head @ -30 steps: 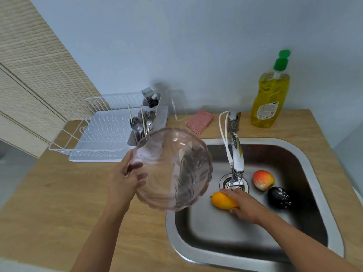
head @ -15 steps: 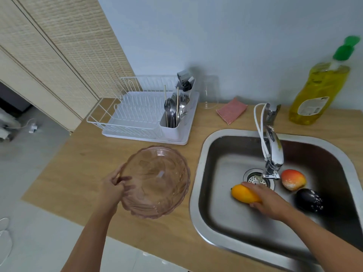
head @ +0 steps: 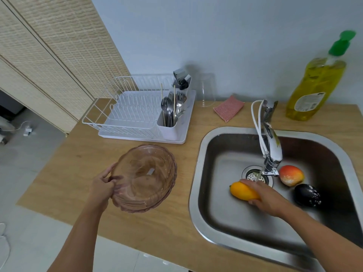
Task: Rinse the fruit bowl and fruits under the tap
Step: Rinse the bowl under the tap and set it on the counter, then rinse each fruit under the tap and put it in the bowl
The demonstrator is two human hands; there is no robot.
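- Your right hand (head: 265, 197) is clamped on the yellow fruit (head: 242, 191), fingers over its top and thumb underneath, at centre right of the frame just below the tap (head: 272, 152) spout.
- A thin stream seems to fall from the spout onto your knuckles; whether it reaches the fruit itself you cannot tell from here.
- Your left hand (head: 103, 186) pinches the near rim of the bowl (head: 145, 175), fingertips curled inside and thumb outside, left of centre.
- The bowl sits upright and looks to rest on the counter (head: 176, 218), just beside the sink (head: 196, 173), well clear of the water.
- Right of the drain, the red fruit (head: 291, 175) and the dark fruit (head: 307, 195) lie on the sink floor, both speckled with droplets or foam.
- My read: the bowl looks finished and parked, and you are mid-rinse on the yellow fruit.
- The red and dark ones are wet but may each need a proper pass under the stream.
- After that, all three likely go back in the bowl.
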